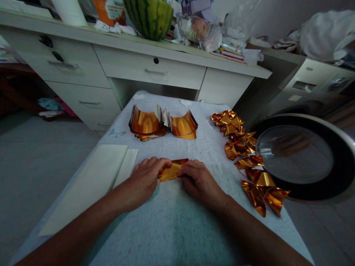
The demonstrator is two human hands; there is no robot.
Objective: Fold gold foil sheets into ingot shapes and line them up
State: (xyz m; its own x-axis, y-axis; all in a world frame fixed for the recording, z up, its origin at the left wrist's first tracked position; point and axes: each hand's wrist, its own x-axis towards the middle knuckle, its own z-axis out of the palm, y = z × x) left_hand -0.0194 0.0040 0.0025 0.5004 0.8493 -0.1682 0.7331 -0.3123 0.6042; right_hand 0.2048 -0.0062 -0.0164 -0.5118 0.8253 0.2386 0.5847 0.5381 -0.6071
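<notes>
Between my two hands is a sheet of shiny gold foil paper (170,171), partly folded, just above or on the cloth-covered table. My left hand (148,173) grips its left end, thumb on top. At the opposite end, my right hand (195,176) pinches the foil with fingers bent; the fingertips partly hide the edge. Beyond them stand two curved stacks of gold foil sheets, a left stack (145,122) and a right stack (183,125). Along the table's right side lies a row of folded gold foil pieces (240,142).
White paper sheets (94,173) lie on the table's (166,229) left side. Behind it stands a white desk (177,75) with drawers, carrying a watermelon (149,18) and a glass bowl (194,27). At the right, a washing machine's open round door (296,155) comes close to the table edge.
</notes>
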